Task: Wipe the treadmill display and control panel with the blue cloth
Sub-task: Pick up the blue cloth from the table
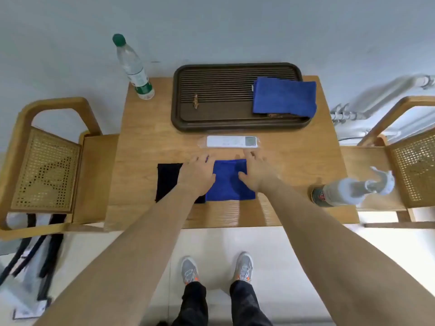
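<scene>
Both forearms reach straight forward over the table's (146,137) near edge. The left grip (196,175) lies flat, fingers straight and holding nothing, across the seam between a black cloth (168,180) and the blue cloth (229,184). The right grip (255,174) is just as spread, palm down on the blue cloth's right side, fingertips past its far edge. The blue cloth lies flat, midway along the near edge. A white remote (231,141) lies just beyond the fingertips, with a dark tray (179,118) at the far edge. Bare wood lies left of the black cloth, and right up to a spray bottle (348,191) on its side by the right edge.
</scene>
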